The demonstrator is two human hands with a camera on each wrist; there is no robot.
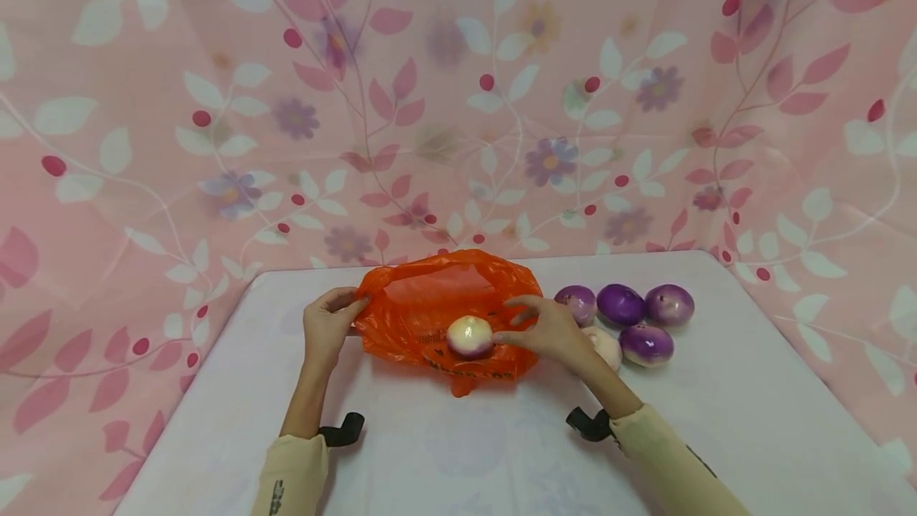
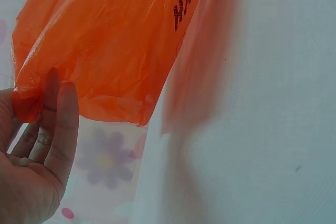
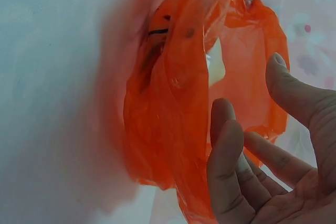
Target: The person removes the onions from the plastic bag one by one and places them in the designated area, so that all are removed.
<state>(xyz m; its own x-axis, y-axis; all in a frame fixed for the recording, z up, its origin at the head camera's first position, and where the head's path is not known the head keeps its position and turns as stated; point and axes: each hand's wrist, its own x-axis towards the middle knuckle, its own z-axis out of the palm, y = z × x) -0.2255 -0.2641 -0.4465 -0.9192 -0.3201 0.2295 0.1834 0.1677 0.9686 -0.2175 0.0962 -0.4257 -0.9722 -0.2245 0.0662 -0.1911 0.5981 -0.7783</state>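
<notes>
An orange plastic bag (image 1: 415, 317) with dark printing lies on the table, its mouth held apart. My left hand (image 1: 329, 325) pinches the bag's left edge; the left wrist view shows the film bunched between thumb and fingers (image 2: 65, 129). A purple-and-white onion (image 1: 470, 338) is at the bag's mouth, pale end up; in the right wrist view only a pale part of it (image 3: 215, 66) shows past the orange film. Beside it, at the bag's right side, my right hand (image 1: 548, 330) has thumb and fingers spread, with nothing between them.
Several more onions (image 1: 647, 345) sit in a group to the right, one paler and partly hidden by the right forearm. The white-covered table (image 1: 458, 460) meets a pink floral cloth (image 1: 458, 142) at the back. Black wrist mounts (image 1: 344, 430) project from the sleeves.
</notes>
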